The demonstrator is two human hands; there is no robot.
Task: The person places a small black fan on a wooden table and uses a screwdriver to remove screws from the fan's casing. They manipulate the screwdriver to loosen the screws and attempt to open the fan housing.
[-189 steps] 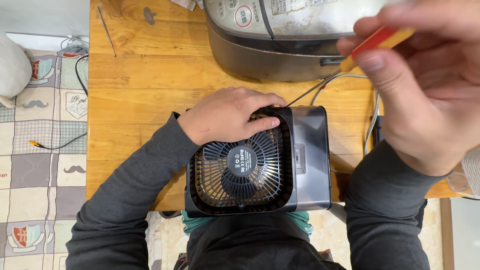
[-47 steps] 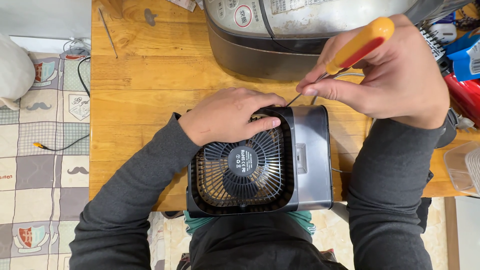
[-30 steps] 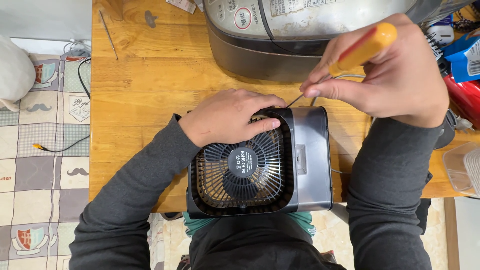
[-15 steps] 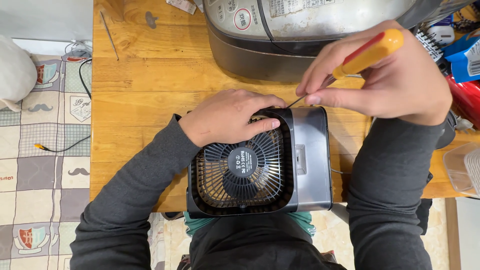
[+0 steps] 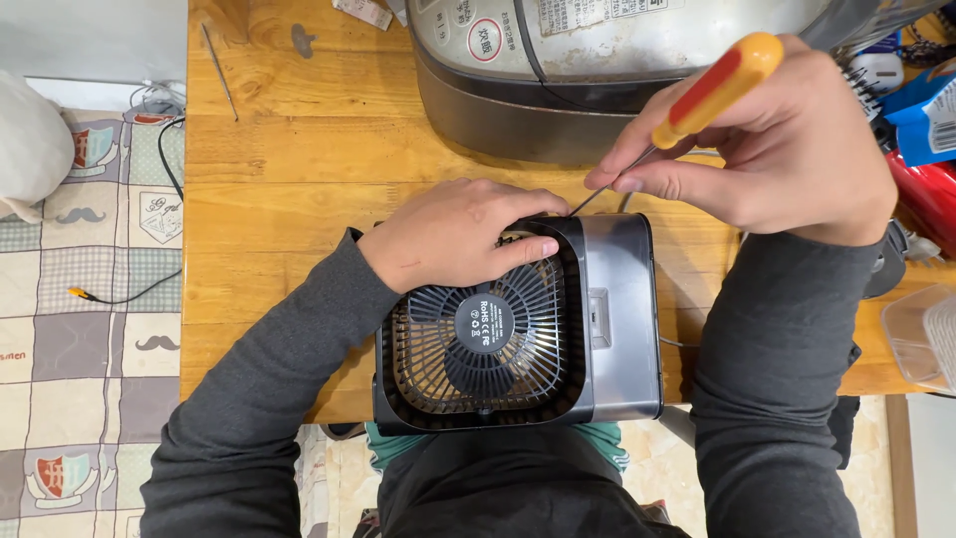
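A: What has changed with the right hand (image 5: pixel 787 139)?

B: A few seconds back it was raised toward the camera at the right of the frame, the screwdriver (image 5: pixel 697 95) clear of the work. It has since come down, and the thin shaft now slants from upper right toward the top edge of the small fan (image 5: pixel 518 319), its tip at the upper corner of the housing.

A: So the tool is engaged?

B: It looks set against the corner; the tip itself is too small to make out.

A: How are the hands held?

B: The right hand's thumb and forefinger pinch the shaft just below the red-and-yellow handle, which lies across the palm. The left hand (image 5: pixel 453 234) lies flat, fingers together, pressed on the upper left of the black grille, holding the fan in place as before.

A: Where does the fan sit?

B: At the lower centre, on the near edge of the wooden table (image 5: pixel 279 179), just below the grey cooker (image 5: pixel 558 80).
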